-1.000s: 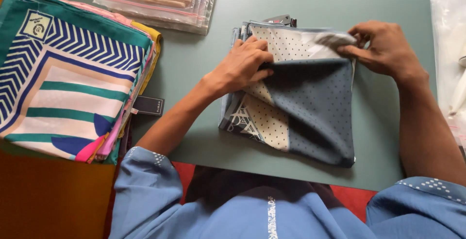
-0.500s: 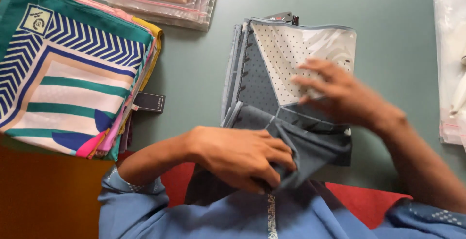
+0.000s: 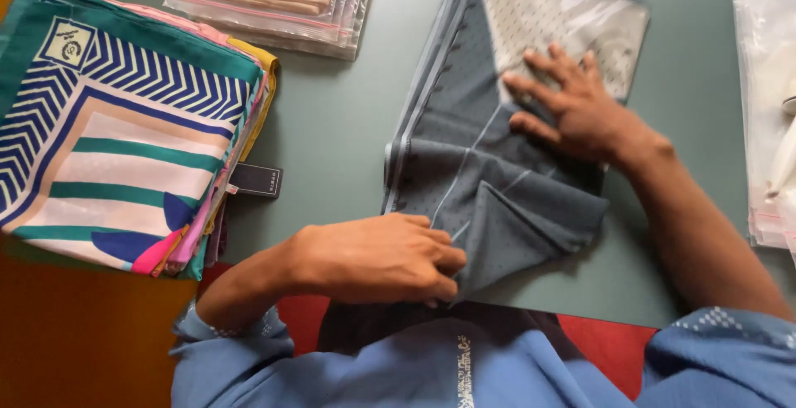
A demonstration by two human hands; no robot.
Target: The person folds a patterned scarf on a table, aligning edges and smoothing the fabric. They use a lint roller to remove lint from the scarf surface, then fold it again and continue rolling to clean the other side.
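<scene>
Grey dotted scarf (image 3: 489,184) lies mid-tabletop (image 3: 332,126); left hand (image 3: 373,259) pinches its near edge, fingers together; right hand (image 3: 572,105) presses flat on it, fingers spread; patterned scarf stack (image 3: 124,126) lies well left.

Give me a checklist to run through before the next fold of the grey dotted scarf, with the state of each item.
1. Right hand flat on the grey dotted scarf, pinning its upper part: ok.
2. Left hand gripping the scarf's near edge at the table's front: ok.
3. Scarf lying smooth: not ok, creases and a loose flap show at the lower right.
4. Scarf fully on the green table: cannot tell, the near edge is hidden under the left hand.
5. Apart from the stack of patterned scarves on the left: ok, bare table lies between.
6. Apart from the clear bags on the right: ok.
</scene>
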